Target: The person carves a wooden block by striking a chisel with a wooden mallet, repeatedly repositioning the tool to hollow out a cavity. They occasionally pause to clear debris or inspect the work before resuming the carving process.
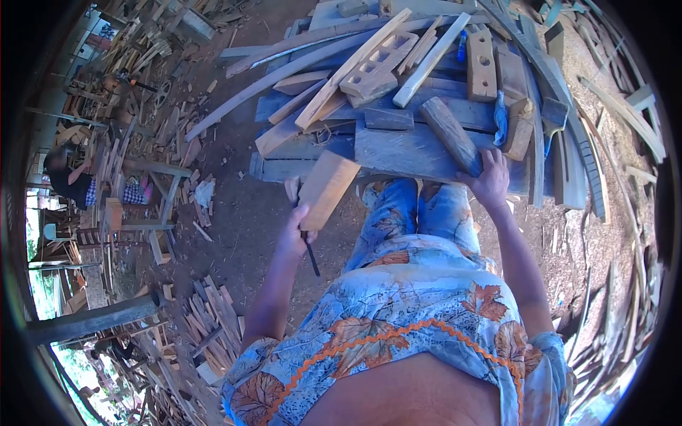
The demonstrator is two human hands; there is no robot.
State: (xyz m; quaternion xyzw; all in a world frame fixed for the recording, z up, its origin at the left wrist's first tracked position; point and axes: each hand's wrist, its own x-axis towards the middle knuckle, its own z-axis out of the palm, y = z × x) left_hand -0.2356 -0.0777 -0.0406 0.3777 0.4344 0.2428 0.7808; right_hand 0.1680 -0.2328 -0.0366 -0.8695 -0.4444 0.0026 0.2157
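While our left hand (293,231) clasps a wooden block (329,186) beside the bench (398,147), our right hand (491,179) grips a dark timber (449,133), likely steadying it.

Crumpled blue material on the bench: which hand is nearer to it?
Right: the right hand is just this side of the blue material, at a wooden bar; the left hand is farther left, holding a wooden block.

The pale wooden block (329,190) was tilted in the left hand (292,231), beside a thin dark rod (313,260). The darker squared bar (449,133) lay diagonally on the tabletop (391,150), touching the right hand (491,181).
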